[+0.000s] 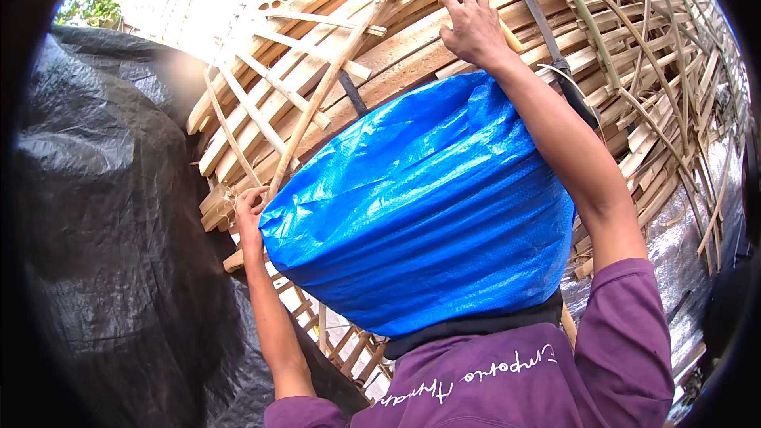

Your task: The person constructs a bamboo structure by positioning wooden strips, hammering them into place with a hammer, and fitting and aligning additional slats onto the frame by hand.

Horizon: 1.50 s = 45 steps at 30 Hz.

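My left hand (250, 212) is closed at the left edge of a blue tarp sheet (428, 214), its fingers pinched by the lower end of a long split bamboo strip (329, 83). Part of that grip is hidden. Farther up, my right hand (478, 30) lies over the pale wooden handle of a hammer (511, 38), fingers curled onto it. The hammer's metal head points to the top of the view. Right of this hand lies a long-bladed machete (529, 4), its dark handle toward me. The blue sheet covers my lap.
Bamboo slats (388, 83) form a surface in front of me, with crossing strips at left. Many thin bamboo strips (674, 87) lie tangled at right. A dark plastic tarp (111, 214) hangs at left. A bamboo lattice (349, 349) shows below.
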Each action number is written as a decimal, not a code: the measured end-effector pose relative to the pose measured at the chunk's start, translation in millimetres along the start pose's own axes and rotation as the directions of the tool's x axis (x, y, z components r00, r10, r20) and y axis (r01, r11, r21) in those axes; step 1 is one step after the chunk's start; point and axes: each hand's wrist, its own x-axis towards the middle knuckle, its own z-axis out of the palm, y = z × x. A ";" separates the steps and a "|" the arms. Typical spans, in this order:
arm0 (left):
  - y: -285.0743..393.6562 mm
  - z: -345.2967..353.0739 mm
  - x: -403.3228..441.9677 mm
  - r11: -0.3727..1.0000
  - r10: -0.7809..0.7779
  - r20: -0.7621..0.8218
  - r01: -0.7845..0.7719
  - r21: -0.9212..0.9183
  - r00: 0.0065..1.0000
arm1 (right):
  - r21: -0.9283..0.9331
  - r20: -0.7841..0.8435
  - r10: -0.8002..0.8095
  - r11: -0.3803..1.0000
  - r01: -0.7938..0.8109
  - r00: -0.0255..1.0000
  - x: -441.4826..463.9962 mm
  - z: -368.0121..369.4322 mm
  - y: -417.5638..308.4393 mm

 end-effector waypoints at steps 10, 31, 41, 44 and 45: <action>20.5 -12.8 -3.1 0.880 0.313 0.015 -0.296 0.370 0.950 | 0.055 -0.041 -0.001 0.998 0.004 0.999 -3.6 -2.3 3.5; 73.0 -29.0 -8.1 0.955 0.183 0.025 -0.184 0.233 0.983 | 0.136 0.052 0.041 0.990 -0.048 0.998 -9.0 -8.7 2.6; 92.9 -21.7 -13.7 0.860 0.223 0.013 -0.203 0.469 0.975 | 0.154 0.085 0.074 0.984 -0.086 0.994 -9.9 -9.7 3.1; 75.4 -27.0 -18.1 0.904 0.257 -0.037 -0.227 0.363 0.966 | 0.156 0.061 0.067 0.985 -0.076 0.996 -10.6 -7.7 4.2; 67.6 -33.3 -20.8 0.911 0.230 -0.047 -0.199 0.360 0.972 | 0.178 0.065 0.063 0.981 -0.073 0.996 -10.3 -9.0 4.0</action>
